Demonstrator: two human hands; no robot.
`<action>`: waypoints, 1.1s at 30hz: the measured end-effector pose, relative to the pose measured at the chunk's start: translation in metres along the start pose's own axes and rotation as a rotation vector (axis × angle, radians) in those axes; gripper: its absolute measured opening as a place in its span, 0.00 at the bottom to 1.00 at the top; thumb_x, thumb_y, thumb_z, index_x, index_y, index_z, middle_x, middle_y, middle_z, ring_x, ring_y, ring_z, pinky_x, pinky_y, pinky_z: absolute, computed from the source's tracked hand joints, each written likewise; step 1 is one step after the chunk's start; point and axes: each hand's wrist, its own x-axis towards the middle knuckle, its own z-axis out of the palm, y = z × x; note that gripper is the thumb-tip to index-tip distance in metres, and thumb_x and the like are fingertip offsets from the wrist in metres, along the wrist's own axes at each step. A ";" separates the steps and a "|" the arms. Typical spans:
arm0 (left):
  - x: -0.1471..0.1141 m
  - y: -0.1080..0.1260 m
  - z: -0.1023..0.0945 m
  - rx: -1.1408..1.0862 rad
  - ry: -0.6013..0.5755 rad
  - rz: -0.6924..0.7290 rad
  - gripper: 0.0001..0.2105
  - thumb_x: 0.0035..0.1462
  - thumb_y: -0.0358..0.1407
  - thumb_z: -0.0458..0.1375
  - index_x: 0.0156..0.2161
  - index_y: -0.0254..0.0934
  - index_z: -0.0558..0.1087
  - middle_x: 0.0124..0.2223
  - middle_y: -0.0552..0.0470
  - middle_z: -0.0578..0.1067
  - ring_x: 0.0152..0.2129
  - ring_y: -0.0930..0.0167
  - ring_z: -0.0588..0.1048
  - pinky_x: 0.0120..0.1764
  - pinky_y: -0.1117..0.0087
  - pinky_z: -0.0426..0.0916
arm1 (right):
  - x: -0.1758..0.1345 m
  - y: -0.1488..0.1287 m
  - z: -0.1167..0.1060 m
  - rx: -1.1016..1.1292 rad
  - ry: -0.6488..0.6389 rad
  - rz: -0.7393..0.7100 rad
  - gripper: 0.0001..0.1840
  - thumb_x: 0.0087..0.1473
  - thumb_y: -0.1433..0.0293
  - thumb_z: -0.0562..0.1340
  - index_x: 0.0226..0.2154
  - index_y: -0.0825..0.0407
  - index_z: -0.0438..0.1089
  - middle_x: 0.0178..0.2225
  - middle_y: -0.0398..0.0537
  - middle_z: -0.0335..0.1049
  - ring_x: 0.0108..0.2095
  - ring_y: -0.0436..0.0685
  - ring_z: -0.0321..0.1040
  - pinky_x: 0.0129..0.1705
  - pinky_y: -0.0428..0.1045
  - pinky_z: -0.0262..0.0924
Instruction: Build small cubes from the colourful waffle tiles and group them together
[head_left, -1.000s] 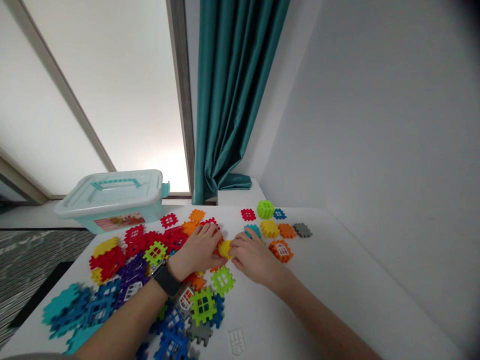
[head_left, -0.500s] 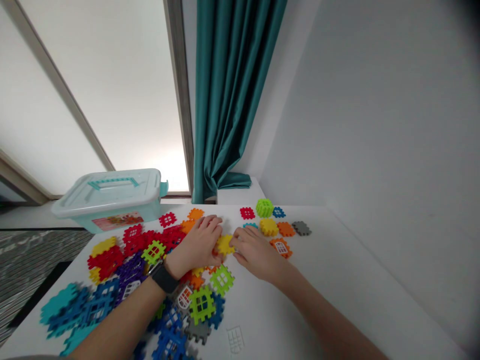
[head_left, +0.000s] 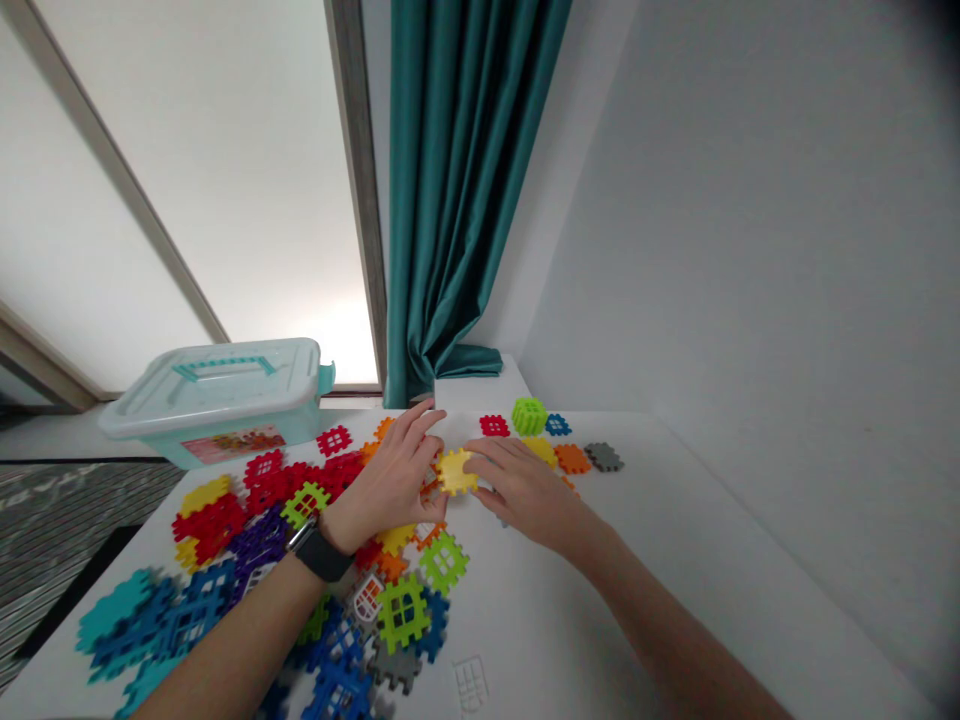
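Note:
A yellow notched building tile [head_left: 456, 472] is between my hands, its face toward me. My right hand [head_left: 517, 490] pinches its right edge with thumb and fingers. My left hand [head_left: 401, 475], wearing a black watch [head_left: 321, 550], curls its thumb and fingers around an orange notched tile [head_left: 429, 487] at the yellow tile's left edge. Most of the orange tile is hidden, and I cannot tell whether the two are joined. Under my left hand lie more yellow and orange tiles, beside a lime window tile [head_left: 444, 562].
Loose notched tiles in red, purple [head_left: 259, 535] and blue [head_left: 341, 670] cover the table's left side. A lidded teal box [head_left: 247, 400] stands at the back left. Behind my right hand are a lime cube [head_left: 529, 416], an orange tile [head_left: 572, 459] and a grey tile [head_left: 604, 457].
Both hands have tilted the yellow tile more upright. My left fingers have lifted and spread a little, and my right hand has shifted slightly right, covering the orange window tile behind it.

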 end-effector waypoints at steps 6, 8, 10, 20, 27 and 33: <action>0.002 0.001 0.000 -0.110 0.054 -0.096 0.22 0.45 0.31 0.63 0.46 0.37 0.63 0.63 0.34 0.60 0.64 0.50 0.58 0.62 0.46 0.61 | 0.001 -0.001 -0.003 -0.067 0.183 -0.078 0.06 0.64 0.75 0.59 0.39 0.52 0.72 0.54 0.57 0.72 0.55 0.62 0.68 0.57 0.61 0.65; 0.002 0.003 -0.001 -0.161 0.059 -0.127 0.21 0.45 0.31 0.63 0.45 0.37 0.63 0.64 0.33 0.59 0.65 0.50 0.57 0.62 0.47 0.61 | 0.001 -0.001 -0.003 -0.055 0.246 -0.087 0.08 0.65 0.74 0.58 0.38 0.51 0.72 0.53 0.56 0.73 0.56 0.61 0.66 0.59 0.60 0.63; 0.003 0.004 -0.001 -0.232 0.044 -0.165 0.18 0.48 0.31 0.62 0.45 0.37 0.64 0.65 0.34 0.58 0.64 0.52 0.58 0.62 0.48 0.60 | 0.001 -0.001 -0.002 -0.011 0.301 -0.087 0.07 0.65 0.74 0.59 0.38 0.50 0.73 0.49 0.53 0.75 0.55 0.60 0.67 0.59 0.59 0.62; 0.008 0.007 0.006 -0.520 0.009 -0.252 0.07 0.68 0.36 0.51 0.41 0.39 0.70 0.50 0.45 0.72 0.50 0.65 0.73 0.56 0.58 0.67 | 0.005 0.000 0.009 0.535 0.301 0.547 0.08 0.60 0.68 0.61 0.40 0.49 0.75 0.34 0.46 0.79 0.36 0.56 0.76 0.42 0.52 0.70; 0.002 0.012 0.012 -0.158 0.050 -0.141 0.25 0.53 0.41 0.68 0.53 0.40 0.67 0.59 0.39 0.67 0.56 0.55 0.68 0.56 0.49 0.66 | 0.008 0.003 0.014 0.758 0.347 0.654 0.05 0.56 0.66 0.62 0.34 0.49 0.73 0.32 0.47 0.78 0.34 0.56 0.77 0.37 0.51 0.73; 0.001 0.009 0.011 -0.032 0.081 -0.095 0.21 0.54 0.40 0.68 0.51 0.39 0.69 0.60 0.39 0.67 0.56 0.54 0.68 0.56 0.48 0.67 | 0.004 0.007 0.017 0.721 0.314 0.602 0.07 0.59 0.68 0.60 0.38 0.50 0.73 0.36 0.48 0.79 0.37 0.56 0.78 0.39 0.52 0.74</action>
